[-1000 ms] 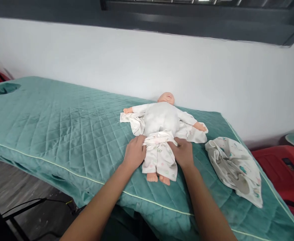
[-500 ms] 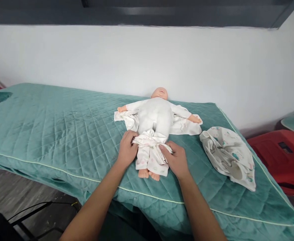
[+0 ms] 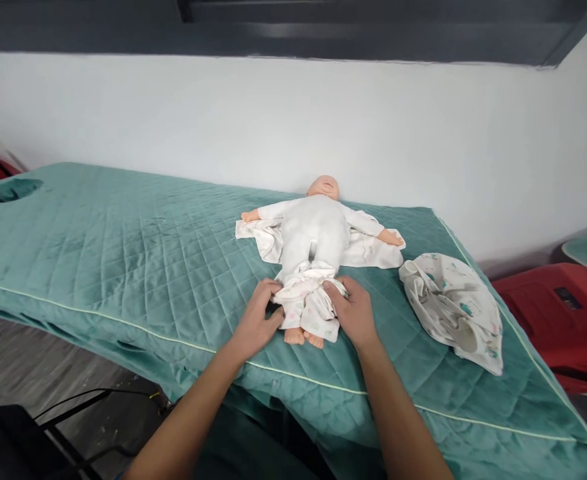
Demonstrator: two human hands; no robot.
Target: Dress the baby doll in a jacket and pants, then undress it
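Observation:
A baby doll (image 3: 316,230) in a white bodysuit lies on its back on a teal quilted table (image 3: 123,247), head toward the wall, arms spread. Small patterned white trousers (image 3: 309,303) are bunched low on its legs, just above the bare feet. My left hand (image 3: 255,321) grips the trousers' waistband on the left side, fingers closed. On the right side my right hand (image 3: 354,311) pinches the same waistband. A white cloth (image 3: 366,250) lies spread under the doll.
A crumpled patterned white garment (image 3: 453,307) lies on the table to the right of the doll. A white wall runs behind. Red seats (image 3: 553,320) stand off the table's right end. The table has a face hole (image 3: 11,190) at far left.
Both hands have moved the trousers' waistband down the doll's legs, from its hips toward its feet. The fabric is now bunched lower, and more of the white bodysuit shows.

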